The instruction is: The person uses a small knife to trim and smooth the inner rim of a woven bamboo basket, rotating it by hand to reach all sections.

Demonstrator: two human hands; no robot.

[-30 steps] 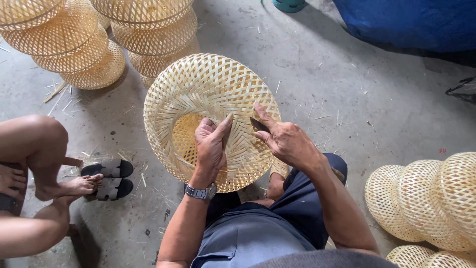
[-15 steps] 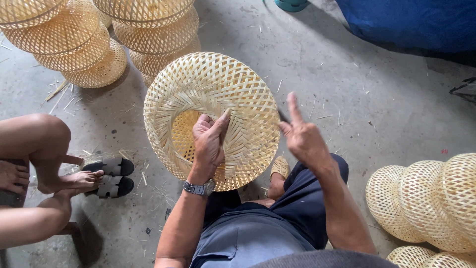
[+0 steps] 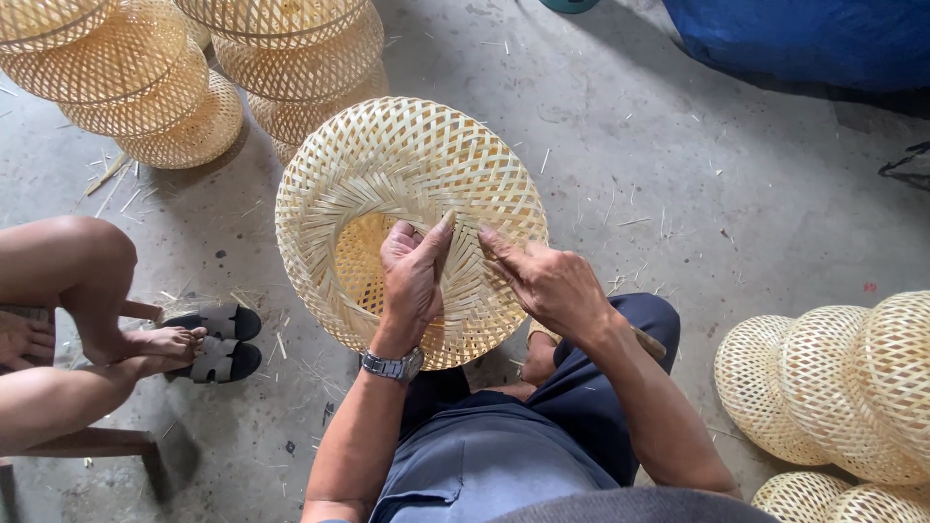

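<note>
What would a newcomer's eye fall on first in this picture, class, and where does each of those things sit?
First, the round woven bamboo basket at the centre, with the person's left hand and right hand both pressed on its near rim. Next, the stacks of finished baskets: one pile at the top left and another at the lower right. At the left edge, another person's bare foot rests by black sandals on the concrete floor.

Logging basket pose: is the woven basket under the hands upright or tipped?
Tipped. The woven basket lies with its open mouth turned toward the camera, its inside visible; left hand and right hand press its rim.
</note>
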